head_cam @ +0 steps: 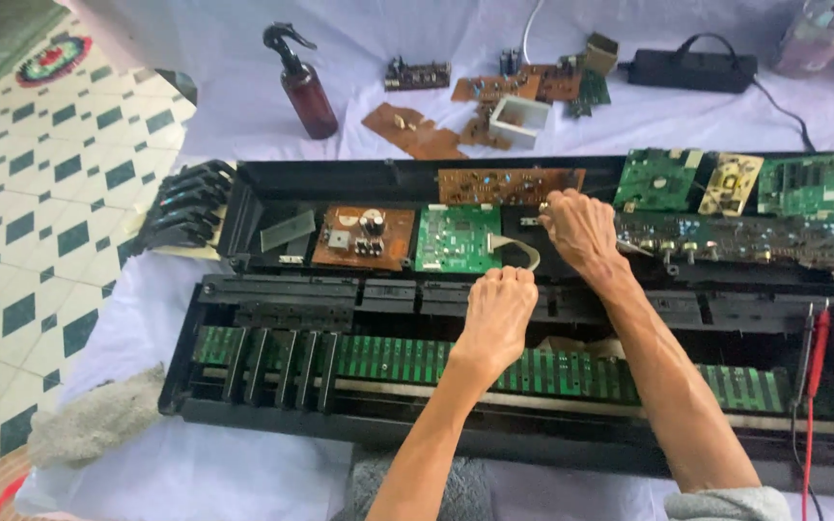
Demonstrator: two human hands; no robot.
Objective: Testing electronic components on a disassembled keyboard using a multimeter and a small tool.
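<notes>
An opened black electronic keyboard case (243, 193) lies across a white cloth, its circuit boards exposed. My left hand (496, 314) is a closed fist resting on the black middle rail, just below a green circuit board (456, 238) and a flat ribbon cable (518, 253). My right hand (579, 230) reaches further back, fingertips pinched at something small beside a brown circuit board (509, 185); what it grips is hidden. A long green contact strip (388, 357) runs under both forearms, with a few black keys (282, 365) still mounted at the left.
A brown spray bottle (303, 89), loose brown boards (412, 130), a small white box (519, 120) and a black power strip (692, 69) lie beyond the case. Removed black keys (185, 205) lie at left, a grey rag (98, 420) lower left, multimeter probes (813, 367) at right.
</notes>
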